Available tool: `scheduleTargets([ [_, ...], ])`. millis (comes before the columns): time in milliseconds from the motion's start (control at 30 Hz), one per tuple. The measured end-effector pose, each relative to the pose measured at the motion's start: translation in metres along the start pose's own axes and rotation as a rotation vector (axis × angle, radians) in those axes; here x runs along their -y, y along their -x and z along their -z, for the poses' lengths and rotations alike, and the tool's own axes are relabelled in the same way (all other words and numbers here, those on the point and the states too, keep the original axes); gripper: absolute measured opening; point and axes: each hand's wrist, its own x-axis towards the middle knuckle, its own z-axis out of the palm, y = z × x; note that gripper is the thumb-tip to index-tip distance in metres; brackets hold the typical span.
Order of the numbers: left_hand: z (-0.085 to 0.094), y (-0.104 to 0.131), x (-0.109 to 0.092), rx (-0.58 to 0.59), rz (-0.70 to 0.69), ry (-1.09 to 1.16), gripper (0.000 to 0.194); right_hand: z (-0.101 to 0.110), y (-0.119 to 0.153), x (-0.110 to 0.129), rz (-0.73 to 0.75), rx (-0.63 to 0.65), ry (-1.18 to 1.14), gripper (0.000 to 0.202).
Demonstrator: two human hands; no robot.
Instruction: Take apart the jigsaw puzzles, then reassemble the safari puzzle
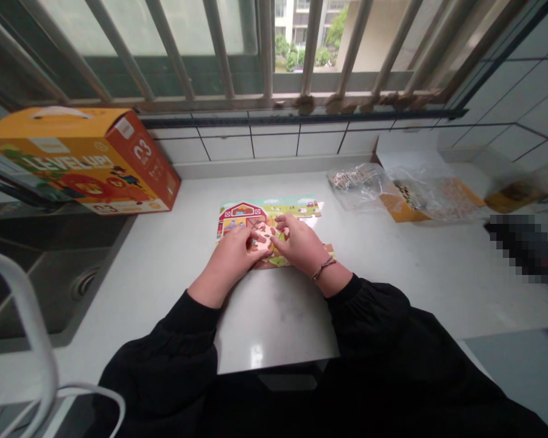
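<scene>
White cable (34, 310) loops up at the near left, beside the black sleeves (173, 347) on my arms. My left hand (232, 250) is curled, its thumb and fingers pinching a small pale piece (265, 233) from the left. My right hand (298, 241), with a thin bracelet (324, 267) at the wrist, is half curled, thumb and forefinger apart, thumb tip at the piece's right side; whether it grips too I cannot tell. Pale pink with reddish-brown blotches, the piece is over a flat, bright puzzle (244, 210) in the middle of the counter (274, 325). I see a red barn at the puzzle's far left, green fields and sheep at the far right, and a notched right edge; my hands hide part of its near side. Far left, an orange box (150, 164) stands by the sink (31, 267); far right lies a clear plastic bag (358, 182).
</scene>
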Motion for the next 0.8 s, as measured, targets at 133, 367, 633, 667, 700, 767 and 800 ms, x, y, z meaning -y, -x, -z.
scheduleTargets([
  [133, 0.001, 0.0, 0.0, 0.033, 0.014, 0.033, 0.032, 0.002, -0.002, -0.002, -0.113, 0.014, -0.154, 0.04],
  [367, 0.0, 0.0, 0.002, 0.022, -0.016, 0.046, 0.042, 0.002, -0.004, -0.003, -0.164, 0.043, -0.408, 0.037],
  [633, 0.001, 0.003, 0.005, 0.046, 0.001, -0.01, 0.03, 0.003, 0.002, 0.007, 0.009, 0.046, 0.019, 0.036],
  [667, 0.001, 0.003, 0.005, 0.058, 0.011, 0.008, 0.029, 0.004, 0.002, 0.007, -0.001, 0.058, -0.001, 0.036],
  [700, 0.001, 0.004, 0.004, 0.067, 0.019, 0.023, 0.027, 0.005, 0.002, 0.007, -0.019, 0.071, -0.022, 0.036],
  [767, 0.002, 0.004, 0.004, 0.081, 0.025, 0.047, 0.025, 0.008, 0.002, 0.008, -0.07, 0.097, -0.061, 0.036],
  [800, 0.002, 0.004, 0.003, 0.088, 0.021, 0.059, 0.024, 0.009, 0.002, 0.008, -0.099, 0.107, -0.076, 0.036],
])
